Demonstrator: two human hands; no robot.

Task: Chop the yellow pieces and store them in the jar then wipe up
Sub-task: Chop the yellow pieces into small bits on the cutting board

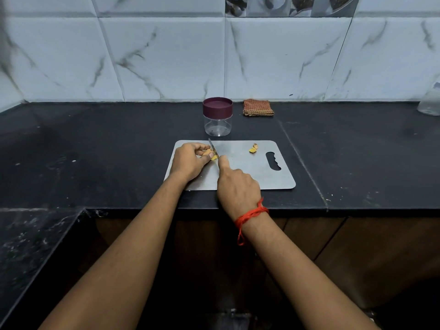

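Observation:
A grey steel cutting board (247, 172) lies on the black counter. My left hand (189, 163) pinches a yellow piece (209, 154) against the board's left part. My right hand (234, 184) grips a knife (213, 148), its forefinger along the blade's back, and the blade stands on the yellow piece by my left fingertips. A cut yellow bit (214, 157) lies just under the blade. Another small yellow piece (253, 149) rests near the board's right side. A clear jar (217, 123) with its maroon lid (217, 106) on stands behind the board.
A folded brown checked cloth (258, 107) lies by the tiled wall, right of the jar. A clear bottle (429, 103) shows at the far right edge. The counter's front edge (238, 209) runs just below the board, and a lower black ledge (31, 236) sits at left.

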